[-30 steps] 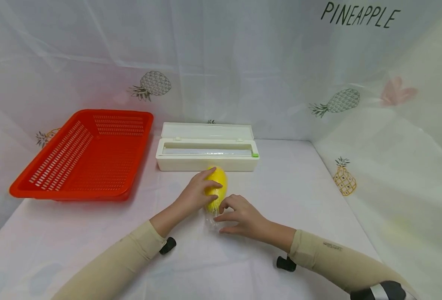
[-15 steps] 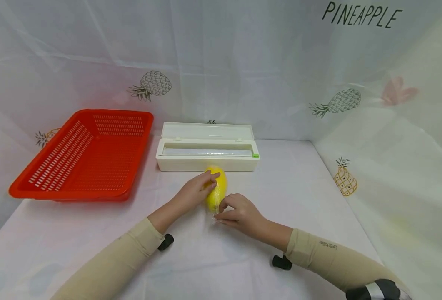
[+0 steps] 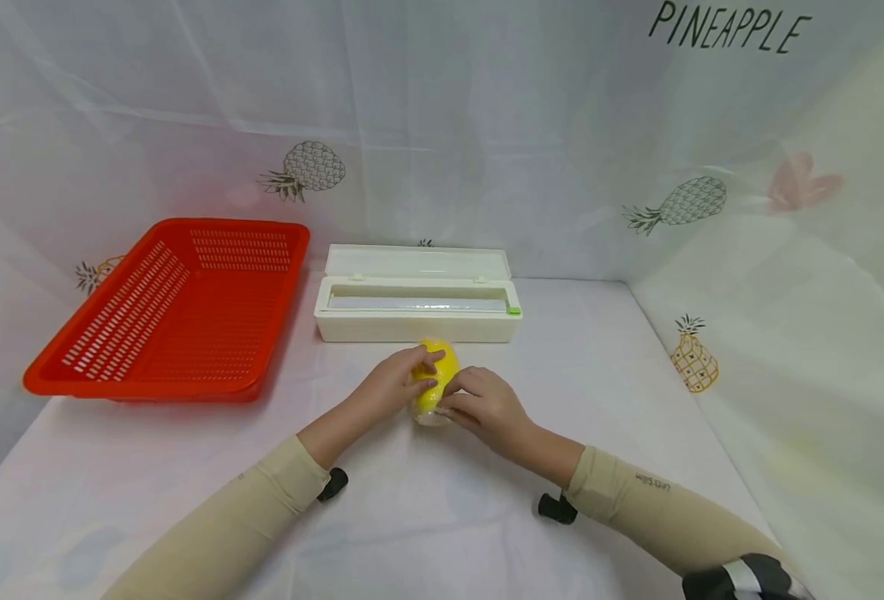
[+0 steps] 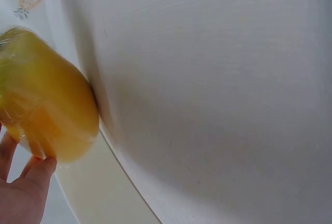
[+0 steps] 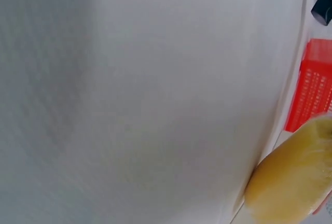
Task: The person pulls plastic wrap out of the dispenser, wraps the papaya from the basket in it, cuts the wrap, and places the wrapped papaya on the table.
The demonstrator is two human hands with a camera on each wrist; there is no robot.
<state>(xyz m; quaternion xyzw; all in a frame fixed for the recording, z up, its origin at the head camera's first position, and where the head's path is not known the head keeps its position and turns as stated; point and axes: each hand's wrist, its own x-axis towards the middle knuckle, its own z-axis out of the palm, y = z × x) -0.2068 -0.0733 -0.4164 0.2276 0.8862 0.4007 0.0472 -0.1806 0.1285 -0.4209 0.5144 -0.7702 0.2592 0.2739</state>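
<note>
A yellow mango (image 3: 447,362) wrapped in clear cling film lies on the white cloth, just in front of a white dispenser box. My left hand (image 3: 392,385) holds it from the left, fingers over its top and thumb at its side. In the left wrist view, fingertips of the left hand (image 4: 26,195) touch the wrapped mango (image 4: 57,105). At the mango's near end, the loose cling film (image 3: 428,418) is pinched by my right hand (image 3: 492,410); its fingertips are partly hidden. The right wrist view shows the mango (image 5: 293,175) but not the right hand.
Behind the mango stands the white cling film dispenser (image 3: 415,327), lid raised, a roll inside. To the left sits a red perforated basket (image 3: 209,333). A cloth printed with pineapples (image 3: 314,167) hangs behind and at the right.
My right hand has taken hold of the loose film and moved up and forward, folding it against the mango's near end. The left hand has shifted its fingers on the mango.
</note>
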